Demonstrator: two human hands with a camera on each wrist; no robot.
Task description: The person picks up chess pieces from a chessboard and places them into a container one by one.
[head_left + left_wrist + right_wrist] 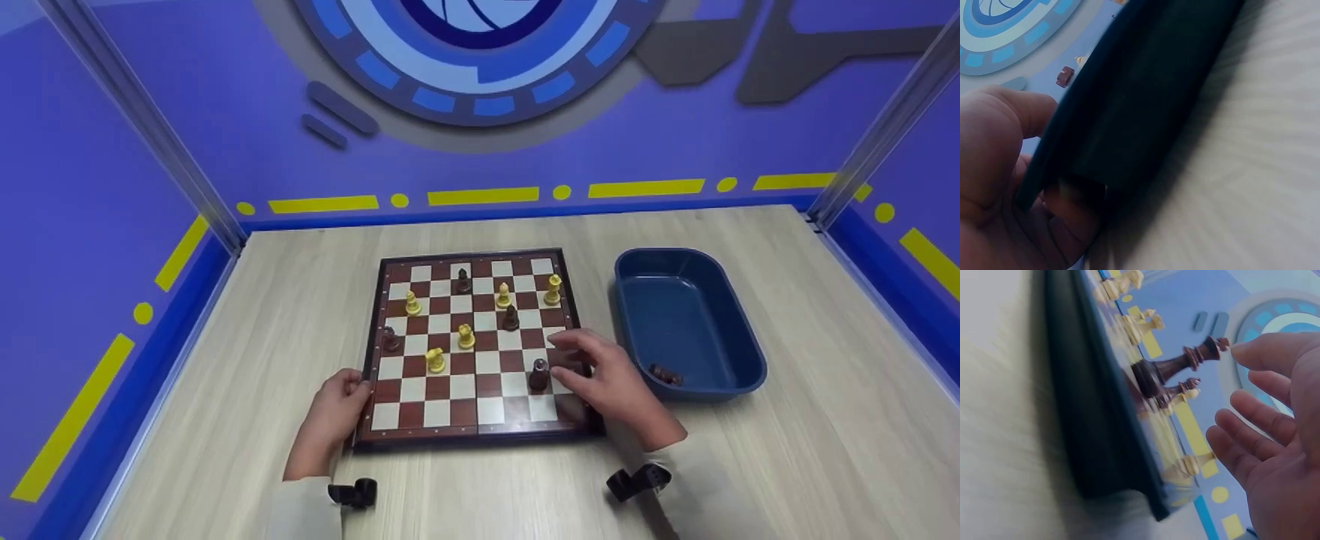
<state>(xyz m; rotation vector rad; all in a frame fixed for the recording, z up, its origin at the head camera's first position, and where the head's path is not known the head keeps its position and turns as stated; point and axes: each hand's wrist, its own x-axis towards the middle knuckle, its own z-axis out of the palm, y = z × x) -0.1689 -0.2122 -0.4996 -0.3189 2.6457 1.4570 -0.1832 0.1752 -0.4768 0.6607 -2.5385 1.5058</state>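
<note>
On the wooden table lies a brown-and-white chessboard point(491, 409) with several dark and cream pieces standing on it. My left hand point(335, 409) grips the board's left edge; the left wrist view has its fingers curled at the dark rim point(1145, 95). Over the board's right side, my right hand point(611, 379) has its fingers spread and relaxed, holding nothing. Closest to its thumb stands a dark king point(538, 375), upright near the front right. In the right wrist view the thumb tip is beside the cross of the king point(1148, 377); whether they touch I cannot tell.
To the right of the board sits a deep blue tray point(750, 352), with a dark chess piece point(665, 373) lying inside near its front left corner. A cream rook point(466, 336) and a cream knight point(435, 360) stand mid-board. Purple panels point(187, 90) enclose the table's back and sides.
</note>
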